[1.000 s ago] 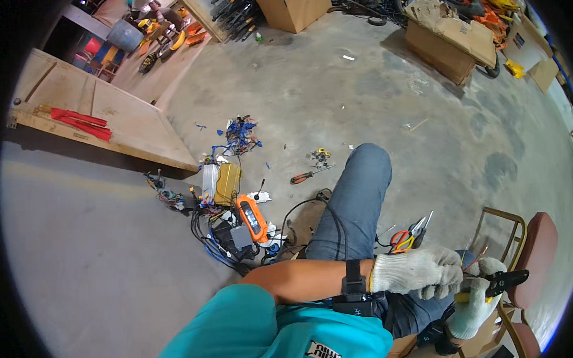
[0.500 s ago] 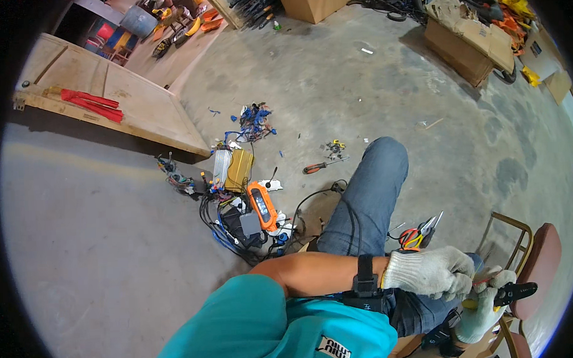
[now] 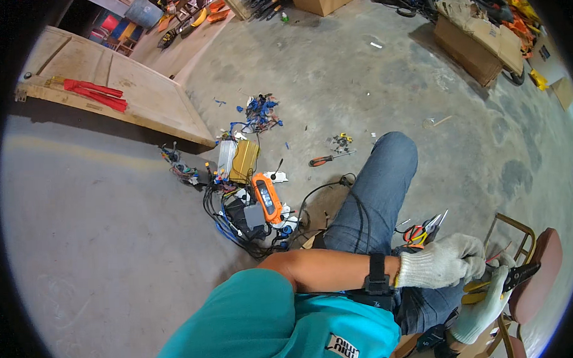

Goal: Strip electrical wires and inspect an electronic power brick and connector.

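The yellow handles of the black-headed pliers [image 3: 521, 275] are wrapped by the right grip [image 3: 491, 303]. In the left grip [image 3: 450, 260], fingers curled together, the thin red wire [image 3: 496, 254] seems pinched, its length showing between the two hands. Whether it is touched by the pliers cannot be told; it is best held straight, with handles squeezed gently.
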Demonstrator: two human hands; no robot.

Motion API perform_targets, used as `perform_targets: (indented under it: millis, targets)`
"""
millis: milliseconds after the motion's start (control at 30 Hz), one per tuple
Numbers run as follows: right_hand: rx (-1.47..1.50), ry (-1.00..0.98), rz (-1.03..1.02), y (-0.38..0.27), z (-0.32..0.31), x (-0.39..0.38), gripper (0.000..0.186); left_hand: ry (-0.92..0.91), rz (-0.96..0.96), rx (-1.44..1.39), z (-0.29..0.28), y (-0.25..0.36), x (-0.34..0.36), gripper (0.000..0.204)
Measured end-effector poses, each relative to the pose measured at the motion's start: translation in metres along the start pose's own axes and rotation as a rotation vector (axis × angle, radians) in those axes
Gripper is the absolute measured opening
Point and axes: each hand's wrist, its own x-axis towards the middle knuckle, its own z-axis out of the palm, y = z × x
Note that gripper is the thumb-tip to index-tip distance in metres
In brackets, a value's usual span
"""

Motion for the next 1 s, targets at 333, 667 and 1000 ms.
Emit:
perform_targets:
  millis: [333, 667, 1000]
  targets:
    - [-0.219, 0.091, -0.097, -0.001, 0.021, -0.007, 0.032, 0.154, 0.249, 0.042, 0.001, -0.005, 0.0, 0.011]
    - [-0.26, 0.193, -0.075, -0.002, 0.027, -0.007, 0.024, 0.247, 0.303, 0.247, 0.0, -0.006, -0.001, 0.014]
    - [-0.327, 0.167, -0.094, -0.011, 0.04, -0.014, 0.033, 0.276, 0.375, 0.373, -0.003, -0.008, -0.001, 0.014]
